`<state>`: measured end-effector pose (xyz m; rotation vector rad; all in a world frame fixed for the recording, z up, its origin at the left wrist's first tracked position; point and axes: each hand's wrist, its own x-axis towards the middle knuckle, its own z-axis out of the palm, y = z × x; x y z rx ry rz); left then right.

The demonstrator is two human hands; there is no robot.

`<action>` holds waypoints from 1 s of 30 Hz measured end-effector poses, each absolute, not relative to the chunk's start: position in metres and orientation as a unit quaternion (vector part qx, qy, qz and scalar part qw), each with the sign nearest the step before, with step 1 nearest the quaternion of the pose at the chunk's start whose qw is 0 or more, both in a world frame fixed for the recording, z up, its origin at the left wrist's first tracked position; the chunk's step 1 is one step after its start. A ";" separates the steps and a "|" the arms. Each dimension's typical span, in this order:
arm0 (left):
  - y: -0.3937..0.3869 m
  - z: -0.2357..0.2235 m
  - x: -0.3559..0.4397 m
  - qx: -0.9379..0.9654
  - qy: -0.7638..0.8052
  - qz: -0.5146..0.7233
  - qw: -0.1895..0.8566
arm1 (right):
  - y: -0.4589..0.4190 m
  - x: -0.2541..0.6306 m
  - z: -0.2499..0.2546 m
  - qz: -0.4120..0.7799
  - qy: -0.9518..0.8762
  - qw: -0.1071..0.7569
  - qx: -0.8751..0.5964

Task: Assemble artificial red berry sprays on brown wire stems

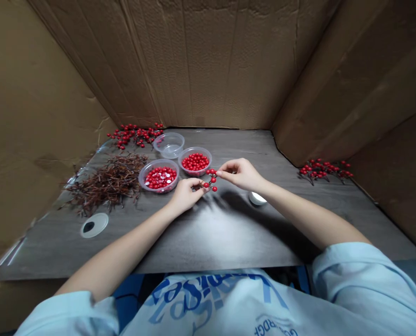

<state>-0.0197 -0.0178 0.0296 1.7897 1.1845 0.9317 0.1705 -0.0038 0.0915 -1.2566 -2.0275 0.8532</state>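
Between my two hands, over the middle of the table, is a small artificial berry sprig (213, 180) with several red berries on brown stems. My left hand (186, 195) pinches its stem between thumb and fingers. My right hand (241, 174) is closed in a pinch at the sprig's upper right, with a red berry at the fingertips. Just behind my left hand stand a tub of red berries mixed with white pieces (161, 178) and a tub of plain red berries (195, 162).
An empty clear tub (170, 148) stands behind the filled ones. Brown bare stems (111, 182) lie heaped at left, near a white lid with a dark spot (95, 226). Finished berry sprigs lie back left (134, 136) and at right (325, 170). A small white round container (257, 199) sits beneath my right forearm. Cardboard walls (215, 65) enclose the table.
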 end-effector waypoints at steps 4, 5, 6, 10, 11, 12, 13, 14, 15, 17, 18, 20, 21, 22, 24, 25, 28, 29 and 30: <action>-0.021 0.017 -0.024 0.601 0.459 0.417 0.505 | 0.035 0.150 0.098 0.288 -0.776 0.334 -0.451; -0.022 0.015 -0.022 0.579 0.458 0.417 0.530 | 0.047 0.144 0.098 0.259 -0.788 0.338 -0.446; -0.023 0.014 -0.020 0.561 0.455 0.411 0.555 | 0.060 0.138 0.098 0.225 -0.806 0.327 -0.439; -0.024 0.010 -0.014 0.517 0.439 0.388 0.624 | 0.104 0.112 0.087 0.098 -0.907 0.180 -0.368; -0.023 0.010 -0.014 0.505 0.433 0.394 0.634 | 0.112 0.107 0.083 0.068 -0.924 0.134 -0.351; -0.022 0.009 -0.015 0.494 0.425 0.401 0.644 | 0.117 0.101 0.079 0.046 -0.935 0.094 -0.338; -0.021 0.008 -0.016 0.482 0.416 0.410 0.653 | 0.121 0.097 0.075 0.029 -0.942 0.058 -0.330; -0.020 0.007 -0.017 0.471 0.406 0.418 0.662 | 0.124 0.093 0.072 0.019 -0.946 0.026 -0.323; -0.020 0.006 -0.018 0.463 0.398 0.424 0.669 | 0.125 0.089 0.070 0.014 -0.948 -0.001 -0.317; -0.018 0.005 -0.020 0.451 0.384 0.430 0.681 | 0.125 0.085 0.066 0.012 -0.951 -0.038 -0.307; -0.017 0.004 -0.020 0.448 0.379 0.433 0.685 | 0.125 0.084 0.065 0.013 -0.952 -0.047 -0.303; -0.016 0.003 -0.020 0.441 0.370 0.438 0.690 | 0.125 0.084 0.064 0.016 -0.952 -0.054 -0.300; -0.016 0.003 -0.020 0.439 0.367 0.441 0.692 | 0.125 0.084 0.064 0.018 -0.952 -0.055 -0.300; -0.015 0.002 -0.020 0.437 0.364 0.444 0.693 | 0.124 0.085 0.063 0.018 -0.952 -0.056 -0.300; -0.014 0.002 -0.020 0.432 0.358 0.451 0.694 | 0.124 0.085 0.063 0.017 -0.952 -0.060 -0.301; -0.014 0.002 -0.020 0.429 0.355 0.454 0.695 | 0.123 0.085 0.064 0.016 -0.951 -0.065 -0.302; -0.013 0.001 -0.020 0.420 0.345 0.463 0.700 | 0.118 0.084 0.066 0.012 -0.948 -0.080 -0.309; -0.013 0.001 -0.020 0.418 0.342 0.465 0.701 | 0.117 0.084 0.067 0.008 -0.947 -0.080 -0.311; -0.013 0.001 -0.021 0.417 0.340 0.466 0.702 | 0.115 0.084 0.068 0.003 -0.946 -0.080 -0.313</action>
